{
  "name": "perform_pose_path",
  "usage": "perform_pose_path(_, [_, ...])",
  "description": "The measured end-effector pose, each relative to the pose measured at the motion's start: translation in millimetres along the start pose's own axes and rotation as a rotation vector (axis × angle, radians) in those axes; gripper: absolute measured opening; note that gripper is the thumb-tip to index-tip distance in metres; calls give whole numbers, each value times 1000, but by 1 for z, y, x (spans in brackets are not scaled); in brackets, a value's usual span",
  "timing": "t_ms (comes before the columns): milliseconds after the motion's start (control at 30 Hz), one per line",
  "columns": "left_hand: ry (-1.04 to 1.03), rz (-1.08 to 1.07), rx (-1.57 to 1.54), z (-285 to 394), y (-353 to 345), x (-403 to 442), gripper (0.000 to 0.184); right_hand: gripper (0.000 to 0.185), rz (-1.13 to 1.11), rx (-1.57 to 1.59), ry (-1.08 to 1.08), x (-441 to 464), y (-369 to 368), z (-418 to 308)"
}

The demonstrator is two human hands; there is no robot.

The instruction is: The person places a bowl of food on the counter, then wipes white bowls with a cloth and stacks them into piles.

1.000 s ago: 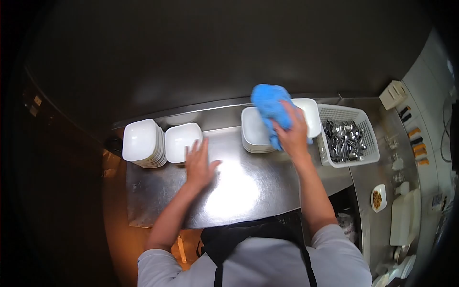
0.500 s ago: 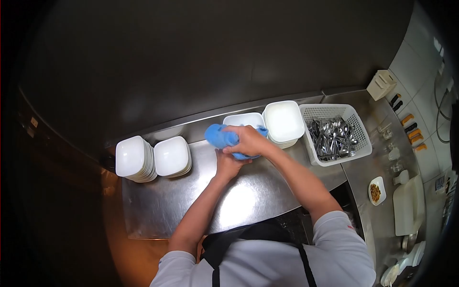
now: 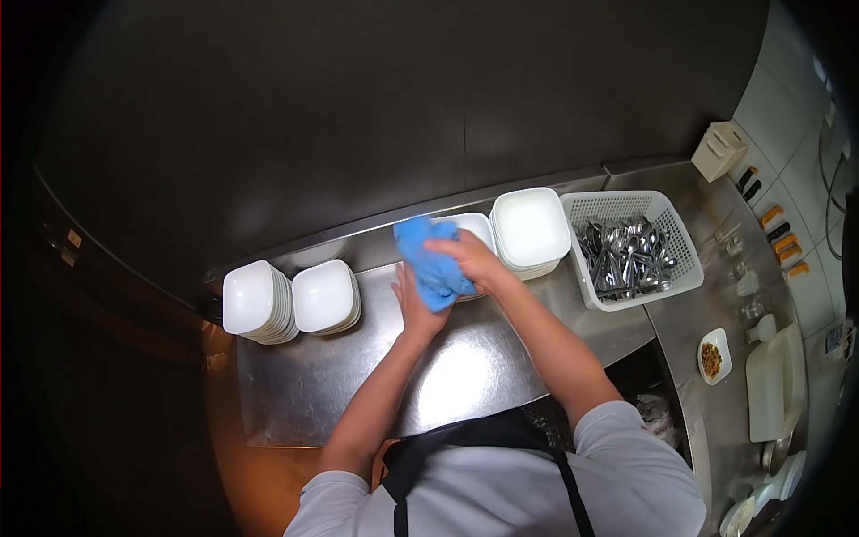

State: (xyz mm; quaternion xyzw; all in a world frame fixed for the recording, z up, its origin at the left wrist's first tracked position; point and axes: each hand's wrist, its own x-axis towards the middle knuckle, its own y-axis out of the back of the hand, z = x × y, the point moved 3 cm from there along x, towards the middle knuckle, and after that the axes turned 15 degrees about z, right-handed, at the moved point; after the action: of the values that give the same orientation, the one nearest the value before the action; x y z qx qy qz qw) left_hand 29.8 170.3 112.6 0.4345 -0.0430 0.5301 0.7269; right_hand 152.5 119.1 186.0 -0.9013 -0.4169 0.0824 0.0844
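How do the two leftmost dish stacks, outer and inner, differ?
Height: the outer stack shows more rims than the inner stack, so it looks taller.
Position: the outer stack is at the left end of the counter; the inner stack is nearer the left hand.
Shared: white, rounded-corner dishes.

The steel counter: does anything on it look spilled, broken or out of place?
Nothing stands out. The dish stacks look neat, the cutlery lies jumbled but within its basket, and no spill or breakage shows. The blue cloth partly hides one stack.
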Motion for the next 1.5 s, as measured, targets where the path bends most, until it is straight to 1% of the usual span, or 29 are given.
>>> perform_pose_path(33, [-87,64,170,11,7,2,102,55,6,280,-85,-8,3,-12])
perform_pose_path(67, [-192,64,203,23,12,6,91,47,103,318,-26,-11,13,-20])
perform_pose_path(133, [-400,47,276,52,27,19,70,46,242,482,63,-23,34,-41])
perform_pose_path(233, [-501,-529,341,47,2,23,44,47,387,556,270,-35,66,-64])
perform_pose_path(267, [-535,-442,287,50,3,22,36,46,452,547,358,-44,74,-73])
perform_pose_path(367, [-266,-694,196,62,21,38,35,44,627,445,588,-64,94,-76])
perform_pose_path(433, [74,-730,-84,54,23,43,32,47,722,267,647,-82,95,-60])
perform_pose_path(467, [135,-645,-296,58,24,44,31,51,756,137,642,-89,88,-48])
perform_pose_path(500, [179,-569,-510,63,26,44,30,55,711,-104,811,-95,73,-30])
perform_pose_path(533, [114,-389,-788,73,34,33,29,62,632,-394,943,-101,44,-32])
perform_pose_path(567, [122,-291,-902,68,32,24,28,68,556,-650,1101,-109,16,-34])
perform_pose_path(600, [117,-193,-1015,64,30,14,27,65,605,-653,1305,-119,-6,-58])
perform_pose_path(633, [101,-97,-1121,65,33,7,27,63,591,-577,1228,-106,-1,-66])
perform_pose_path(700, [195,-364,-1351,63,55,9,30,58,549,-423,1070,-76,6,-81])
perform_pose_path(733, [274,-410,-1531,75,75,12,30,54,439,67,578,-57,9,-75])
perform_pose_path(800, [294,-202,-1596,91,101,11,29,52,359,398,421,-61,6,-59])
perform_pose_path(833, [288,-91,-1632,92,107,16,28,53,407,309,521,-64,-2,-37])
perform_pose_path(867, [259,-57,-1598,77,106,21,35,54,463,219,617,-67,-11,-14])
perform_pose_path(900, [269,-44,-1552,50,99,19,36,55,525,-173,1065,-88,-25,-5])
perform_pose_path(967, [299,-29,-1453,3,90,4,38,58,404,-511,1292,-129,-68,-44])
perform_pose_path(1067, [564,-40,-1653,28,119,-6,43,50,375,-539,1285,-105,-76,-75])
perform_pose_path(1133, [83,73,-966,44,142,-3,38,42,269,-18,691,-73,-72,-79])
perform_pose_path(1167, [41,41,-910,47,146,-4,35,39,208,225,387,-64,-74,-75])
perform_pose_path(1233, [-44,-15,-795,49,154,-7,27,38,185,381,202,-46,-72,-16])
perform_pose_path(1267, [-40,-110,-566,49,158,-5,21,38,167,458,109,-36,-71,22])
perform_pose_path(1300, [-324,138,-543,49,152,0,24,39,148,533,10,-34,-75,44])
perform_pose_path(1367, [-534,251,-307,41,154,10,26,40,176,603,-159,-62,-90,44])
perform_pose_path(1400, [-530,222,-252,29,155,15,27,41,192,638,-245,-71,-97,44])
perform_pose_path(1500, [-474,143,-71,-22,166,18,27,58,-4,532,-199,-60,-61,65])
